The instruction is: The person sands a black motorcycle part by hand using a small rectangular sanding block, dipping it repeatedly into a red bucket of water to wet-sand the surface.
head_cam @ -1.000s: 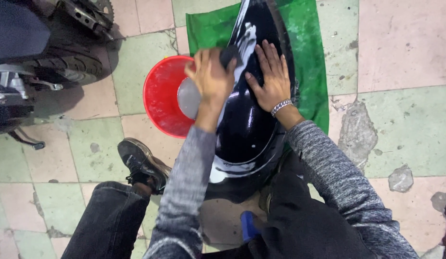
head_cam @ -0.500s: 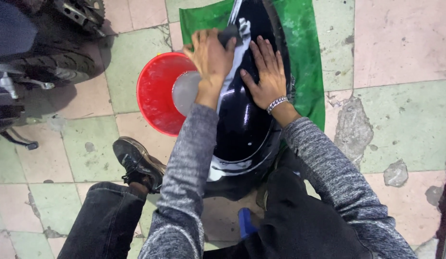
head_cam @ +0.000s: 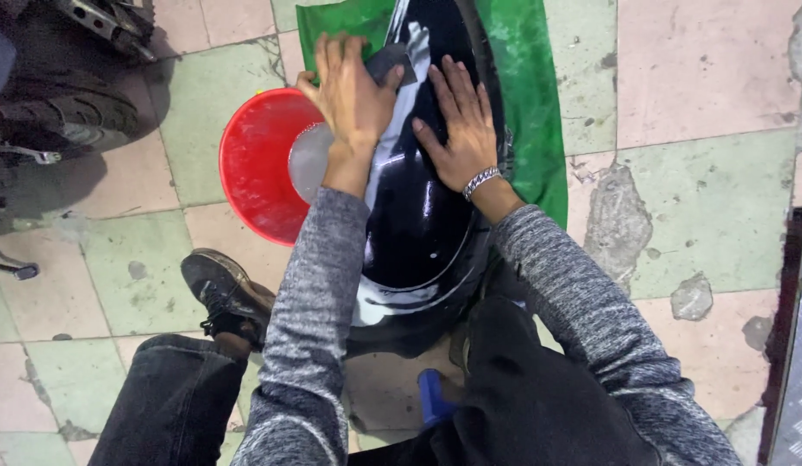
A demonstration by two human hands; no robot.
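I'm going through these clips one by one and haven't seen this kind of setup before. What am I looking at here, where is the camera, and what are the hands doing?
The picture comes from a camera worn on a person's head, looking down at their own arms in grey sleeves. No machine is involved. The left hand presses a small dark grey sheet against a glossy black curved body panel, which is wet with whitish streaks. The right hand, with a metal bracelet on its wrist, lies flat on the panel. The panel rests on a green cloth spread on the tiled floor. Beside it stands a red plastic basin holding water. At upper left, part of a tyre shows.
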